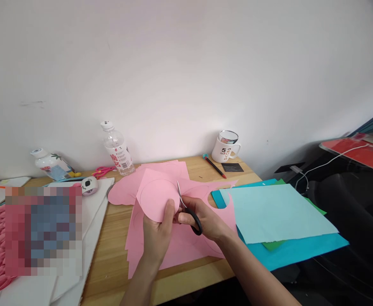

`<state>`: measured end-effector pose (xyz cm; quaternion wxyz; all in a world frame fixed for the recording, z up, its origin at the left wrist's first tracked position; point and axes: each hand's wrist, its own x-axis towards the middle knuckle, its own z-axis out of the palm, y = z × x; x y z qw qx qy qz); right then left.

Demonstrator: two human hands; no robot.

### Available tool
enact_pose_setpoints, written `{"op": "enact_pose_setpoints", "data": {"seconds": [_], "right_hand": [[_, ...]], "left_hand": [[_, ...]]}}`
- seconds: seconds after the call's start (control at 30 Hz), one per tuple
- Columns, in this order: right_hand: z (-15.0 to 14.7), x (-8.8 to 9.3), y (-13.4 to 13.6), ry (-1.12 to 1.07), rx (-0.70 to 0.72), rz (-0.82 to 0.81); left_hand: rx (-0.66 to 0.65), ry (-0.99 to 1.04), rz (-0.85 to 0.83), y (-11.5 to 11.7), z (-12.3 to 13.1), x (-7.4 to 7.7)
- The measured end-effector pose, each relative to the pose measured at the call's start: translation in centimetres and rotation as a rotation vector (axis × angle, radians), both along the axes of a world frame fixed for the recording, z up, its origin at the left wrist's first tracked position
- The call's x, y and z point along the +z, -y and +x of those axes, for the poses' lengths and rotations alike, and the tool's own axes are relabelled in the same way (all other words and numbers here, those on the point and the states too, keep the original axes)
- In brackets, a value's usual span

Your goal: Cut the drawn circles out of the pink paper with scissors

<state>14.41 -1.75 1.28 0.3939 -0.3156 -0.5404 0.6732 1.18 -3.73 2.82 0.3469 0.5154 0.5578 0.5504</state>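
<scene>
A wooden table (110,255) stands against a white wall (186,63). At its middle the left hand (157,233) holds up a pink sheet (156,193) marked with a drawn circle, thumb pressed on its face and the other fingers hidden behind it. At three o'clock of that hand, the right hand (205,219) grips black-handled scissors (186,208), fingers curled through the loops and blades slightly parted at the sheet's edge. A pink stack (180,248) lies beneath. A bottle (118,148) stands at eleven o'clock, a mug (226,146) and pen (215,166) at one, blue sheets (278,212) at three.
</scene>
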Motion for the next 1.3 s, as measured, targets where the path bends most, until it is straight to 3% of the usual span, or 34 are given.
{"op": "enact_pose_setpoints", "data": {"seconds": [0.27,0.57,1.0,1.3], "right_hand": [[-0.04,-0.13,-0.09,-0.046,0.024,-0.041],[-0.09,-0.28,-0.1,-0.044,0.005,-0.048],[-0.12,-0.02,-0.14,0.057,-0.044,-0.014],[-0.4,0.2,-0.19,0.002,-0.026,-0.004]], "left_hand": [[-0.042,-0.006,0.03,-0.4,-0.45,-0.6],[-0.071,0.001,0.031,-0.49,-0.55,-0.24],[-0.065,-0.009,-0.005,-0.52,-0.78,-0.1],[-0.031,-0.011,0.034,-0.44,-0.41,-0.1]]}}
